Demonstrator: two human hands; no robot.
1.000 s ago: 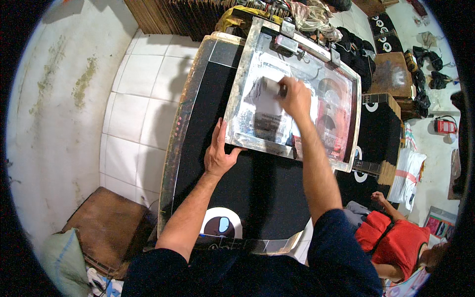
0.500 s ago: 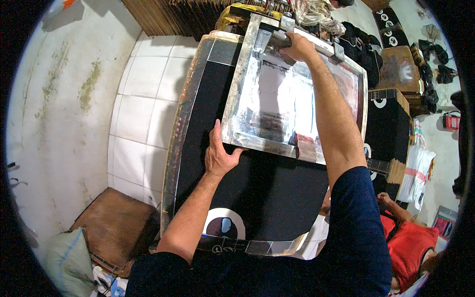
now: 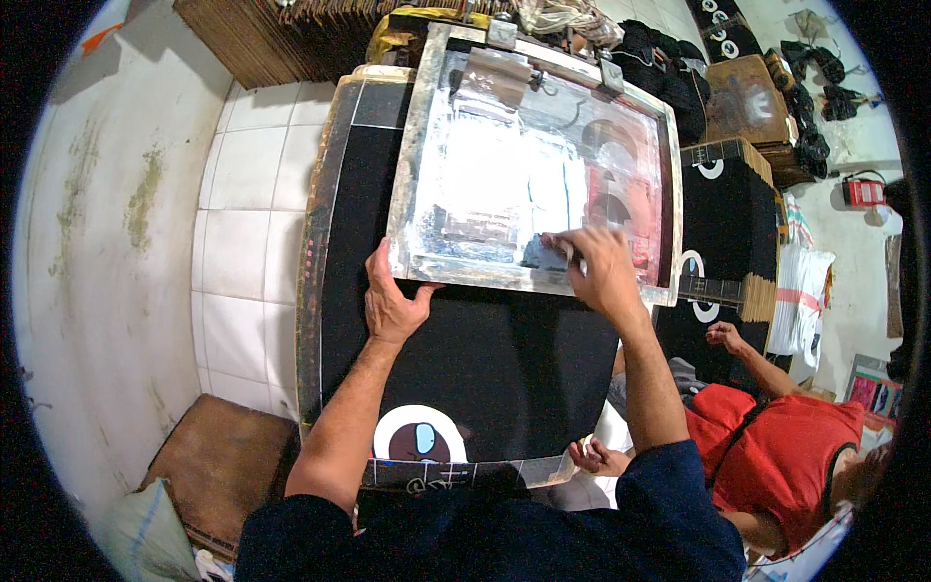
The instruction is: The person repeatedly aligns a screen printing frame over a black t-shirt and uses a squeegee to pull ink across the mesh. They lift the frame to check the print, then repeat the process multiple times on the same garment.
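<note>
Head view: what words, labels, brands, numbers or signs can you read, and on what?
None reads clearly.
Small lettering on the pale-framed rectangular printing screen: too blurred.
Handwritten white scrawl on the long black board's near edge: unclear.
Colourful rectangular sheet, far right: any print too small.

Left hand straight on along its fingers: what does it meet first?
The left hand touches the frame; ahead, over the black cloth, the yellow plastic probably comes first; depth is unclear.
</note>
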